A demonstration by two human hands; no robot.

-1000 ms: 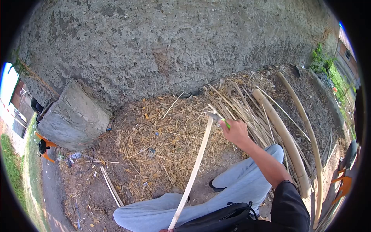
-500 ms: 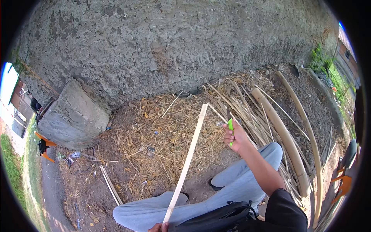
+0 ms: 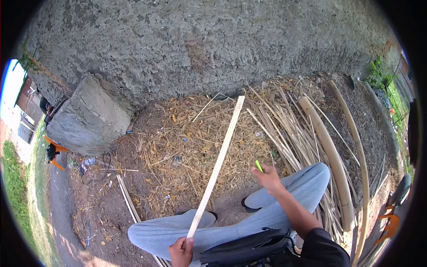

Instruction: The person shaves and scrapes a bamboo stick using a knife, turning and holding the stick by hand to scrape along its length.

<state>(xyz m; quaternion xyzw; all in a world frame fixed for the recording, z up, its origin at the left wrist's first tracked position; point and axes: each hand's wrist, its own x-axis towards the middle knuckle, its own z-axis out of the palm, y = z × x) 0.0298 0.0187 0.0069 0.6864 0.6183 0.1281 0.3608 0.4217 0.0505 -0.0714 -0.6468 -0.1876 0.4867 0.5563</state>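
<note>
My left hand (image 3: 181,252) pinches the lower end of a long, pale bamboo strip (image 3: 217,167) between thumb and fingers. The strip slants up and away over my lap, its far end above the straw-covered ground. Closed around a knife with a bright green handle (image 3: 258,166), my right hand (image 3: 268,179) is held above my right knee, to the right of the strip and apart from it. Only the tip of the handle shows; I cannot make out the blade.
Split bamboo strips (image 3: 284,133) lie heaped at the right, beside a thick bamboo pole (image 3: 327,153) and a thinner curved pole (image 3: 356,142). A concrete block (image 3: 89,118) stands at the left against the rough wall (image 3: 213,49). More strips (image 3: 127,198) lie near my left knee.
My right hand has come down and nearer to me with the knife, its handle now tilted differently. My left hand has risen further into view, still on the strip.
</note>
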